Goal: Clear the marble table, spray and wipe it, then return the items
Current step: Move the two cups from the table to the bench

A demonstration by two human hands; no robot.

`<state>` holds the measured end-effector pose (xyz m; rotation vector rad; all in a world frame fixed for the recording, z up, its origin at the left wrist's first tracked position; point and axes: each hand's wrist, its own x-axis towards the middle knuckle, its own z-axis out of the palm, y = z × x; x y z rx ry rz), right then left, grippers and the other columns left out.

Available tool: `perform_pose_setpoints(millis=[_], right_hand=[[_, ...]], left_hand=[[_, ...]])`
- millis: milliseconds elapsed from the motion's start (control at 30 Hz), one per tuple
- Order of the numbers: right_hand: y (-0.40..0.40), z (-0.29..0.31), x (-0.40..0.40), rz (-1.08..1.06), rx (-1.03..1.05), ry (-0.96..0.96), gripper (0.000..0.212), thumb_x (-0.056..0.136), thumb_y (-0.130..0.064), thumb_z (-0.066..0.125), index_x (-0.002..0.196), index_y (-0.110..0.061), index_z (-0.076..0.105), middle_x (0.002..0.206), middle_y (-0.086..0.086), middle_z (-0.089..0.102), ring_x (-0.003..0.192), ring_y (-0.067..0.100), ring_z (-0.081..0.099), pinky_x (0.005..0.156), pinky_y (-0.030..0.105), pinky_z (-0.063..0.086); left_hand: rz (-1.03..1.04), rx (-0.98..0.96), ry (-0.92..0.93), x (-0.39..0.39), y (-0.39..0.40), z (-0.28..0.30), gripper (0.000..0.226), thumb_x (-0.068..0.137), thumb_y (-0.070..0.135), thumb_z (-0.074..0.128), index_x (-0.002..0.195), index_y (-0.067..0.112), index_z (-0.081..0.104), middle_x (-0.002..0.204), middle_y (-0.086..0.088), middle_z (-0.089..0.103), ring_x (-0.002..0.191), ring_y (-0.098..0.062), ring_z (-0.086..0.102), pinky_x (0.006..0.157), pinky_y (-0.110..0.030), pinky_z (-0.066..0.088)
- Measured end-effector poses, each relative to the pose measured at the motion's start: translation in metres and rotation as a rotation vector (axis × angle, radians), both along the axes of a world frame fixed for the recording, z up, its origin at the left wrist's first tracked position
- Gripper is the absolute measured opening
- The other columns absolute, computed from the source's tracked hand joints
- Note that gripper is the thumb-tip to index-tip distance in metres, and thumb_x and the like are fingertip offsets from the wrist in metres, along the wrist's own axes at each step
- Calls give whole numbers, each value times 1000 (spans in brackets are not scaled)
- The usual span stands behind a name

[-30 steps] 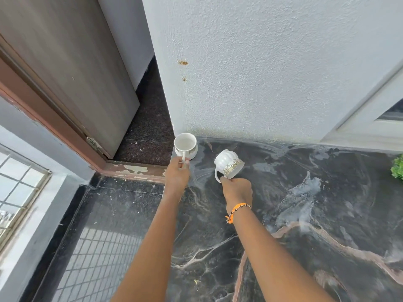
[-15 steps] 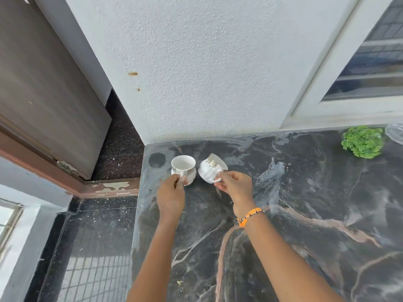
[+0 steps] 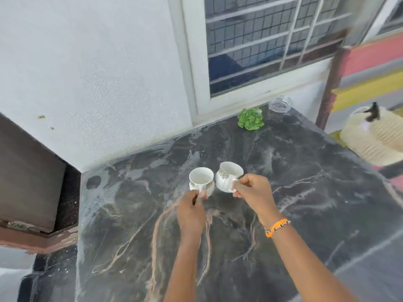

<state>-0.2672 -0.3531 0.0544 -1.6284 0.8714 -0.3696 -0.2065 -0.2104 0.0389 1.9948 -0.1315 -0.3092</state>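
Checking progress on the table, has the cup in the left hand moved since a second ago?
Yes. The left cup has moved away from the table's back-left corner by the wall, toward the table's middle.

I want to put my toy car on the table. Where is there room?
The marble table is bare to the right of the two cups, and near you around the arms. The far corner by the window holds a green plant and glass dish.

Both hands, left [image 3: 191,209] and right [image 3: 254,189], extended forward, fingers pinched.
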Motion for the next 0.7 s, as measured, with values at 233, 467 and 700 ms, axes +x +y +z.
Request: perform_pose_setpoints(millis=[233,467,700], right_hand=[[-94,12,-138,-172,-84,-9,16,73,-10,64,62,0,57,62,10,67,61,22,69,67,45,56],[-188,5,-260,-331,-125,41,24,75,-11,64,54,-9,54,55,-3,63,64,22,69,68,39,56],[-285,-8,-330,-529,-122,72,31,81,-13,64,54,-15,49,57,0,59,66,23,69,52,25,42]], left_hand=[[-160,-15,-81,-103,-109,6,25,91,20,55,70,8,60,53,6,44,55,-13,38,51,-17,32],[-361,-9,-88,-197,-223,7,30,90,19,54,62,8,53,51,7,39,53,-13,35,55,-27,29],[-578,65,-42,-250,-347,-2,26,93,22,50,77,6,62,58,5,47,63,-20,46,64,-33,36]])
